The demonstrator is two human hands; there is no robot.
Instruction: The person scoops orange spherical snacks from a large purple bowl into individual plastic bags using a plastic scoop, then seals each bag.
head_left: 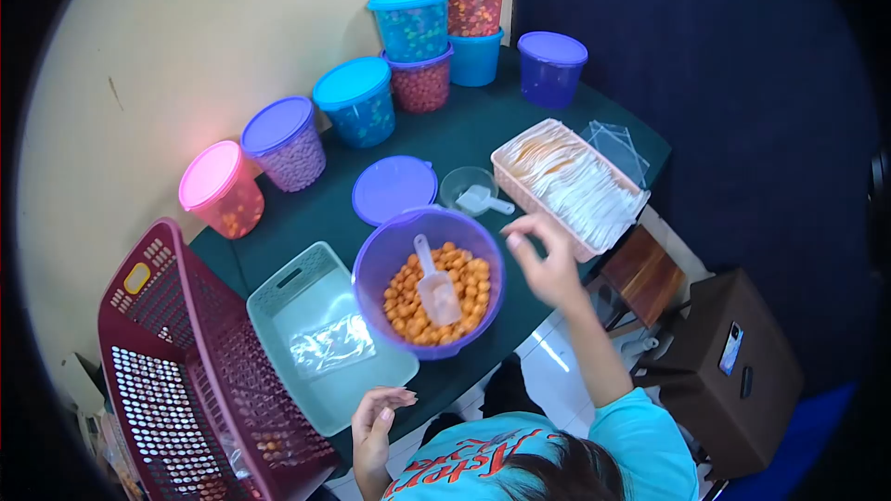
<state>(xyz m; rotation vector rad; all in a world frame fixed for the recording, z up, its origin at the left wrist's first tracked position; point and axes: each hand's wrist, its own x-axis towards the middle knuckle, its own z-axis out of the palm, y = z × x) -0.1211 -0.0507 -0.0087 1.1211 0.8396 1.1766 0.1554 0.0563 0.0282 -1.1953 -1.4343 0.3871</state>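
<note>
My right hand [548, 264] is raised between the purple tub [362, 264] and the pink basket [520, 187], thumb apart from the fingers, nothing visible in it. Orange round snack balls [401, 301] fill the bottom of the tub, and a clear scoop [436, 295] lies on them. Below the green tray's [278, 353] near corner, my left hand [376, 427] has loosely bent fingers and no visible object. Inside that tray lies a clear plastic packet [331, 345]. The pink basket holds a row of white sachets [580, 176].
A purple lid [394, 190] and a clear bowl [458, 184] with a small white scoop [483, 200] lie behind the tub. Several lidded tubs [353, 107] line the back. A maroon basket [200, 353] stands left; a brown box [738, 371] and wooden stool [644, 276] are right.
</note>
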